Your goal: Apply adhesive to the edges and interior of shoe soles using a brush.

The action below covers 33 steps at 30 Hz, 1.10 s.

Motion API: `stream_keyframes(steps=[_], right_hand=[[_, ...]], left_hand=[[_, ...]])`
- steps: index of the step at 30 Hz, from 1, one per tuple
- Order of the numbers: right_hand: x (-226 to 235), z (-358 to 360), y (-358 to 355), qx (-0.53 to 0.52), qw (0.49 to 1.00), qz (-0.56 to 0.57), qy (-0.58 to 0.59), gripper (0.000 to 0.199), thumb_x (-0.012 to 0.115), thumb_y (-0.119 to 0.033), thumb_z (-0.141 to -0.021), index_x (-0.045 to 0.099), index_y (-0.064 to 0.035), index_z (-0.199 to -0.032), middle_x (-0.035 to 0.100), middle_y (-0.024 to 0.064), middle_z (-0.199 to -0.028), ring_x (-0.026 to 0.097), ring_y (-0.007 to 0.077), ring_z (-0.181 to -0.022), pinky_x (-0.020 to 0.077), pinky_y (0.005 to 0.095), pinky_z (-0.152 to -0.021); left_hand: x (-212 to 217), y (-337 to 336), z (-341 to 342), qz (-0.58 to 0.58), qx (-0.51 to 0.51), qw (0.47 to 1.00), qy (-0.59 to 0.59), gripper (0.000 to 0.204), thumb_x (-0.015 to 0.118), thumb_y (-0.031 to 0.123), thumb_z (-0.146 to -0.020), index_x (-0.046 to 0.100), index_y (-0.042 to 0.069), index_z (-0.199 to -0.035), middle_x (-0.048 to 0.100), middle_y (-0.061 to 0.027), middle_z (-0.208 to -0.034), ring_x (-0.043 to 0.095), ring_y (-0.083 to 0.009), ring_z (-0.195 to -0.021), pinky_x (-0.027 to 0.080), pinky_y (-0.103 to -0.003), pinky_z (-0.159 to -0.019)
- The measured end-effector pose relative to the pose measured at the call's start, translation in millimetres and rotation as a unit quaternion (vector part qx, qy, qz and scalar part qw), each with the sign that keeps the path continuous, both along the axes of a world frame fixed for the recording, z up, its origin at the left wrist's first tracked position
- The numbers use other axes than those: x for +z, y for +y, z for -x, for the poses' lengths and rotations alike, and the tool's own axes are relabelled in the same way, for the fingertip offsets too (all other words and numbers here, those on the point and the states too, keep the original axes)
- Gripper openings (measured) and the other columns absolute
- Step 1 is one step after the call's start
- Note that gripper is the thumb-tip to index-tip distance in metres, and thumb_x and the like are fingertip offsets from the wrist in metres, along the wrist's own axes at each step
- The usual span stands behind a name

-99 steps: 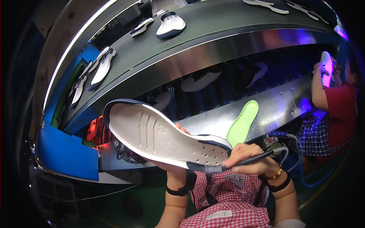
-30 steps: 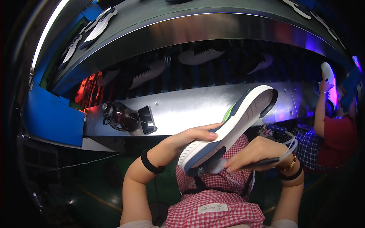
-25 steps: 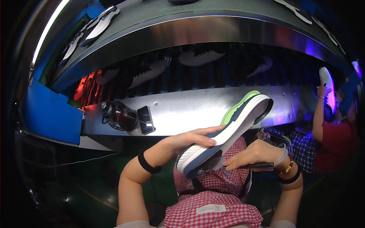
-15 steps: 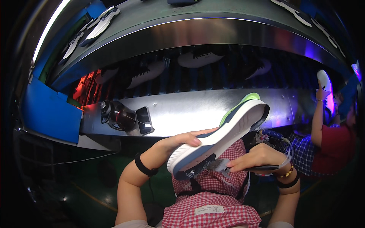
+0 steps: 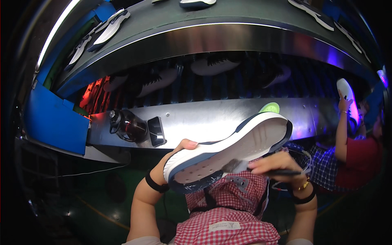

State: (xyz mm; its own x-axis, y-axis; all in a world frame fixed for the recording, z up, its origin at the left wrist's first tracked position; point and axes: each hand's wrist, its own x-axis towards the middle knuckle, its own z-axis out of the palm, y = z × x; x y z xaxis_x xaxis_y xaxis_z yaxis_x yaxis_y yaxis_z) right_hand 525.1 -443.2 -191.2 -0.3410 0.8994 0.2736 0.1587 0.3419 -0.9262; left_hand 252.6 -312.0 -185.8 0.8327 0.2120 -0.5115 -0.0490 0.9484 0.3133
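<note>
In front of my chest I hold a white and navy shoe [image 5: 226, 153] tilted, its pale, dotted underside turned up toward me. My left hand [image 5: 181, 148] grips the near left end; only the thumb shows on top, the other fingers being hidden behind the shoe. A bright green rounded part [image 5: 270, 108] sticks out past the far end. My right hand [image 5: 279, 163] is closed around the dark handle of a flat brush [image 5: 236, 166]. The brush's grey head, blurred by motion, is at the shoe's lower edge; whether it touches is unclear.
A metal ledge [image 5: 192, 118] runs ahead of me, with a dark bottle [image 5: 130, 125] and a phone [image 5: 156, 131] at its left. Several shoes lie on a dark lower rack and on the green belt [image 5: 245, 11] above. At right, a co-worker in a red sleeve [image 5: 361, 157] holds another shoe.
The shoe has turned, showing more of its underside, and its near end has shifted left. The brush has moved slightly up along the lower edge. On the upper belt, the shoes have shifted slightly.
</note>
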Motion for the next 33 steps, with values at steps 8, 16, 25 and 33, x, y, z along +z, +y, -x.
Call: stream_keyframes(steps=[8,16,25,33], right_hand=[[-13,-5,4,-0.074,0.997,-0.007,0.012,0.023,0.066,0.002,-0.072,0.066,-0.0043,-0.095,0.064,0.0134,-0.100,0.063,0.0240,-0.094,0.0511,0.0312,-0.081],[8,4,-9,-0.043,0.998,-0.034,0.045,0.023,0.070,-0.001,-0.069,0.066,-0.0015,-0.092,0.065,0.0139,-0.097,0.064,0.0231,-0.088,0.0502,0.0302,-0.077],[-80,33,22,-0.198,0.938,0.222,0.177,0.020,0.065,-0.001,-0.076,0.065,0.0018,-0.095,0.066,0.0078,-0.090,0.060,0.0104,-0.080,0.0470,0.0217,-0.074],[-67,55,37,-0.255,0.966,-0.019,0.033,0.018,0.066,-0.001,-0.071,0.065,-0.0007,-0.089,0.065,0.0110,-0.090,0.063,0.0182,-0.083,0.0487,0.0270,-0.074]], left_hand=[[-24,4,22,0.114,0.066,0.987,-0.090,0.066,0.051,0.026,-0.072,0.036,-0.007,-0.128,0.048,-0.0270,-0.121,0.055,-0.0326,-0.102,0.043,-0.032,-0.091],[-14,1,-7,0.094,0.163,0.961,-0.202,0.064,0.042,0.043,-0.089,0.030,-0.003,-0.133,0.041,-0.0219,-0.130,0.046,-0.0275,-0.117,0.040,-0.035,-0.096],[-141,8,-73,-0.116,0.147,0.957,-0.220,0.094,0.016,0.078,-0.075,0.032,0.006,-0.133,0.046,-0.0225,-0.124,0.052,-0.0384,-0.107,0.042,-0.050,-0.091],[-117,12,-80,-0.190,0.250,0.943,-0.112,0.100,0.011,0.081,-0.071,0.033,0.005,-0.131,0.050,-0.0210,-0.120,0.052,-0.0363,-0.107,0.041,-0.048,-0.092]])
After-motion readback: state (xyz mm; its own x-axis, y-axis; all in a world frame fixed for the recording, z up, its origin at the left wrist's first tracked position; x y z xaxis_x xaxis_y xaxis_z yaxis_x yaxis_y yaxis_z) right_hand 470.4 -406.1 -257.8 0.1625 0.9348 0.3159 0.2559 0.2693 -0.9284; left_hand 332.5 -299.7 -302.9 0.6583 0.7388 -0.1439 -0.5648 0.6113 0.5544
